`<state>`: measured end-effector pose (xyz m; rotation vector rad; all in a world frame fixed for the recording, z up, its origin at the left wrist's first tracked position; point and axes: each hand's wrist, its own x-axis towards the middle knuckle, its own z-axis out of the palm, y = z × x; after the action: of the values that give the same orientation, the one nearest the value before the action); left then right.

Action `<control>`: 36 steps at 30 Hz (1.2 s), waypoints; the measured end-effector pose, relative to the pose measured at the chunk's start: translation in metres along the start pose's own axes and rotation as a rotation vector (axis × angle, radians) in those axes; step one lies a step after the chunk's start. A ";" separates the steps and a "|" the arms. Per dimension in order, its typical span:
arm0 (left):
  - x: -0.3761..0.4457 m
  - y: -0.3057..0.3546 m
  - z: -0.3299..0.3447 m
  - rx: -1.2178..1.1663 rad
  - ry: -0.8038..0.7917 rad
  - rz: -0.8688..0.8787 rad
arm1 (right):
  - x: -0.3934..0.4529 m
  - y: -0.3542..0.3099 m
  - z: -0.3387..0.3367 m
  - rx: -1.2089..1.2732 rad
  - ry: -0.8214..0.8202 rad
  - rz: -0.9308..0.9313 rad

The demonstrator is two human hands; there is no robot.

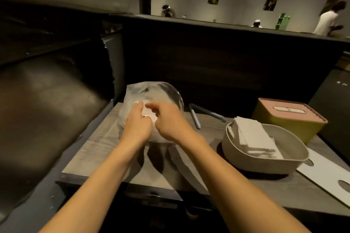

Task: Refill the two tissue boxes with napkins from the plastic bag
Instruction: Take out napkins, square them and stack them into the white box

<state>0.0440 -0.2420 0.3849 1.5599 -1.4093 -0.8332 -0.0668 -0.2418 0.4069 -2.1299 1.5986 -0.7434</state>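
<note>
A clear plastic bag point(161, 92) full of white napkins stands on the wooden table point(106, 149) at the left. My left hand point(135, 125) and my right hand point(166, 121) are both at its near side, fingers curled and pinching the plastic at the bag's gathered mouth. To the right lies an open beige tissue box point(265, 162) with a stack of white napkins point(253, 134) inside. Behind it stands a yellow tissue box point(310, 130) closed with a pink lid point(289, 109).
Two grey pens point(195, 117) lie behind the bag and the boxes. A white card with round holes point(325, 174) lies at the right edge. A dark padded bench fills the left; a dark partition rises behind the table. People move in the far room.
</note>
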 end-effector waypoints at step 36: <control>0.012 0.022 -0.033 -0.524 -0.053 -0.151 | 0.063 0.012 0.046 -0.364 0.047 -0.039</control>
<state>0.0656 -0.2483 0.4191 1.2493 -1.0042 -1.2289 -0.0342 -0.3059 0.3752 -2.4141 1.8385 -0.5495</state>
